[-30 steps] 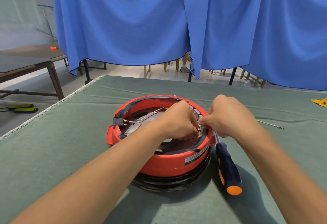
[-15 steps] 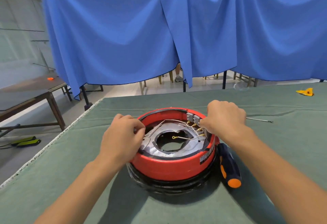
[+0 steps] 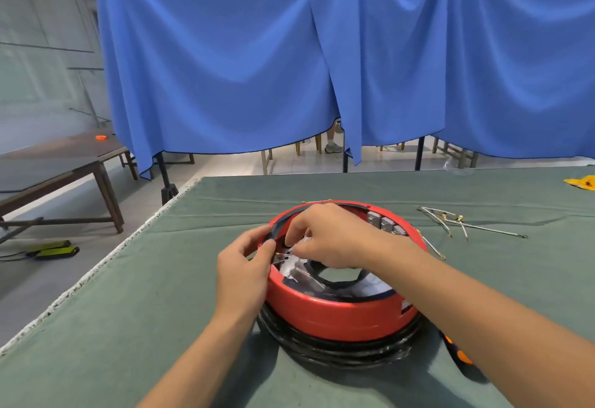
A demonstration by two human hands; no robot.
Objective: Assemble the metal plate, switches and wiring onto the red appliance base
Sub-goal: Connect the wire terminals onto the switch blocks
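Base (image 3: 335,314) mid-counter (image 3: 128,295), plate (image 3: 299,274) seated inside. Both hands at left inner rim: left hand (image 3: 243,274) pinching wire terminal there; right hand (image 3: 328,240) grip narrow, contents hidden. Spare wires (image 3: 463,225) well right, nearer right hand.

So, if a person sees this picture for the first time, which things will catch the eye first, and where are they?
The red appliance base sits in the middle of the green table, and both hands work at its left inner edge: the left hand grips the rim while the right hand reaches in from above. Behind the table hangs a big blue curtain. Loose wires lie on the cloth to the right.
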